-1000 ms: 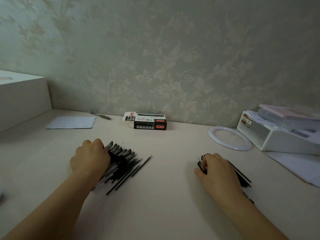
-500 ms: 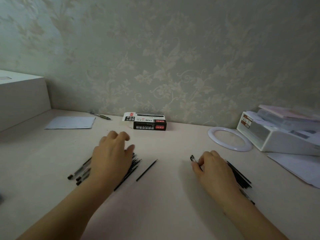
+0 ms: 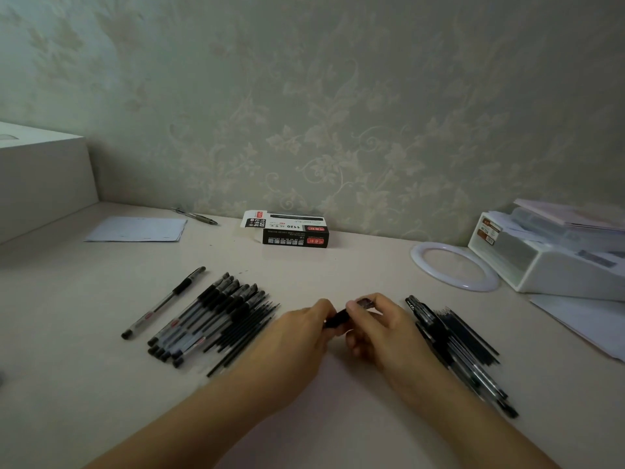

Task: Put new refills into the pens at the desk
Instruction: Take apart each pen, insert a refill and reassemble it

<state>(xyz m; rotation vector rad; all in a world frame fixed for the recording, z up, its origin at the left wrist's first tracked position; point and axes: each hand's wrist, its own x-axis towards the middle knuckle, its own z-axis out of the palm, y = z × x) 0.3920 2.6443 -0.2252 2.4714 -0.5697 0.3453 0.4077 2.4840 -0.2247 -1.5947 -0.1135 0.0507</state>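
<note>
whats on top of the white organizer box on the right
On the white organizer box lie stacked papers and a pinkish sheet or folder, blurred at the frame edge. What lies beneath that stack, inside the box, is covered and cannot be seen.

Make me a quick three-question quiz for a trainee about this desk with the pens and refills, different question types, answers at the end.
1. True or false: the pen between the hands lies untouched on the desk.
2. Multiple choice: the single pen lying apart is (A) left of the left pile, (B) on the pen box, (C) inside the white ring.
3. Fill in: the paper sheet lies at the desk's far ____ side.

Key:
1. False; the left hand and right hand both grip it.
2. A
3. left
</note>
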